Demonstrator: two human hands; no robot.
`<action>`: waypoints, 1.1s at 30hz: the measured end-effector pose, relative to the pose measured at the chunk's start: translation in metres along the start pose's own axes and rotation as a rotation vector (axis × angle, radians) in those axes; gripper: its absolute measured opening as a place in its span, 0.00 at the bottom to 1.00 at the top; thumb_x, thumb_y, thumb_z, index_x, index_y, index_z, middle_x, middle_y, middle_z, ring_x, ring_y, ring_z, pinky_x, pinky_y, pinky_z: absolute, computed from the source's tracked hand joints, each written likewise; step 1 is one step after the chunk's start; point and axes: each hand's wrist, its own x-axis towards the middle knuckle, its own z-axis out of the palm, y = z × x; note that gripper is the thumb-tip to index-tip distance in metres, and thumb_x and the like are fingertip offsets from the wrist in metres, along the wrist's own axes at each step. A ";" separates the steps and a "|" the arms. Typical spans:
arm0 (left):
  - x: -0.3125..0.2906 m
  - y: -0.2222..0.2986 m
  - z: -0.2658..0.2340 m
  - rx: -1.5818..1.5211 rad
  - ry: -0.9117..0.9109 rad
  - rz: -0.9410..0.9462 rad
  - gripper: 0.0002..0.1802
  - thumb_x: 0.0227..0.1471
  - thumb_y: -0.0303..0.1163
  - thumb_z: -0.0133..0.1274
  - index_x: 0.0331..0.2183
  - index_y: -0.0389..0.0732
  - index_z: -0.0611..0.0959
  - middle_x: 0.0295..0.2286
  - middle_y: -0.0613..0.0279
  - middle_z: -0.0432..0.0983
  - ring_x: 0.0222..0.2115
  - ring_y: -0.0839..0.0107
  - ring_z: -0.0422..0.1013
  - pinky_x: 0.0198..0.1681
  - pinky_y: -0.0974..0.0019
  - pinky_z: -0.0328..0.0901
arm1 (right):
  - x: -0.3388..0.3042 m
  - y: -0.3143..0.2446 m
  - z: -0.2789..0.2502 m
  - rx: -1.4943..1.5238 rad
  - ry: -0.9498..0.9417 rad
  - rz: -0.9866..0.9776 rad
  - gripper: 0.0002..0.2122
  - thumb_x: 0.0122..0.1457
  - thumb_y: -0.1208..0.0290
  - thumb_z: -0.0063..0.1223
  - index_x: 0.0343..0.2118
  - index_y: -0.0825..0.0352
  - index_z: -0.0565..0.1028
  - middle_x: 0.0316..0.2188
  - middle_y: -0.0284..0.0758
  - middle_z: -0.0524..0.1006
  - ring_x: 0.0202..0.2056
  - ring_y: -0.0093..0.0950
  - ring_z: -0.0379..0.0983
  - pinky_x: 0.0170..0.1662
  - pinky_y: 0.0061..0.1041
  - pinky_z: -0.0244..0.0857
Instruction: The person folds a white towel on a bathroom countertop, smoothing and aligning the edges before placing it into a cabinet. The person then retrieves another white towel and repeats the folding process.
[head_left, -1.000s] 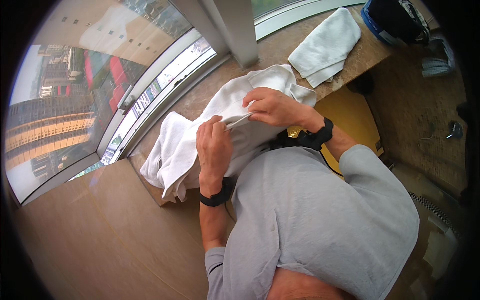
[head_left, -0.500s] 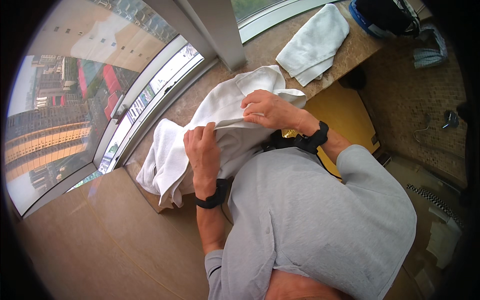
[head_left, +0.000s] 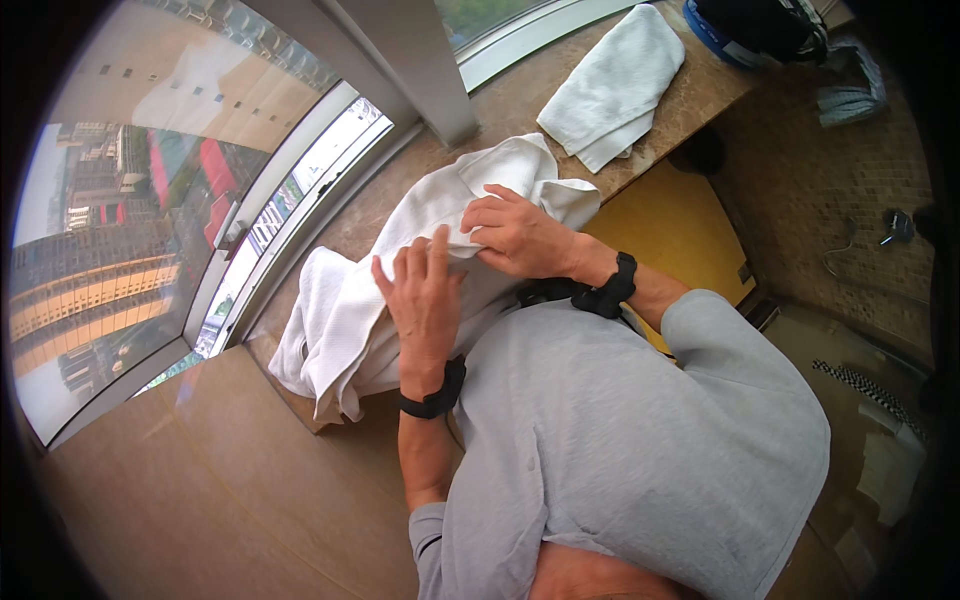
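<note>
A large white towel (head_left: 345, 290) lies in loose folds over the stone ledge, its ribbed border hanging past the corner on the left. My left hand (head_left: 422, 295) rests on it with fingers stretched and apart, the fingertips touching the cloth. Close beside it, my right hand (head_left: 515, 235) has its fingers curled and pinched on a fold of the same towel. The part of the fold under the right fingertips is hidden. Both wrists carry black straps.
On the stone ledge (head_left: 390, 215), a folded white towel (head_left: 615, 95) lies farther right, near a black and blue bag (head_left: 750, 35). A yellow panel (head_left: 675, 240) stands below the ledge. The window (head_left: 235, 230) is on the left.
My left hand has opened and slid right along the towel, toward my right hand. The right hand still pinches the cloth, slightly lower. The camera view has shifted a little.
</note>
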 end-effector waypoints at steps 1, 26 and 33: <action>0.001 0.005 0.003 -0.030 0.005 0.035 0.16 0.54 0.28 0.67 0.46 0.45 0.86 0.37 0.67 0.79 0.44 0.63 0.76 0.70 0.36 0.56 | 0.000 -0.001 -0.001 0.014 -0.011 0.003 0.06 0.54 0.72 0.68 0.33 0.64 0.81 0.46 0.32 0.82 0.54 0.35 0.77 0.69 0.51 0.62; -0.010 -0.013 0.021 -0.126 -0.137 0.144 0.04 0.52 0.22 0.59 0.32 0.42 0.85 0.29 0.61 0.73 0.37 0.58 0.73 0.66 0.41 0.64 | -0.037 0.048 -0.111 0.145 0.152 0.332 0.09 0.55 0.85 0.61 0.38 0.68 0.85 0.42 0.41 0.85 0.45 0.42 0.82 0.49 0.32 0.76; -0.014 -0.015 0.016 -0.158 -0.154 0.187 0.04 0.52 0.23 0.58 0.32 0.43 0.84 0.30 0.61 0.73 0.39 0.58 0.74 0.66 0.40 0.63 | 0.010 0.086 -0.029 -0.016 0.013 0.165 0.05 0.60 0.77 0.61 0.38 0.67 0.85 0.53 0.42 0.82 0.56 0.44 0.77 0.63 0.41 0.67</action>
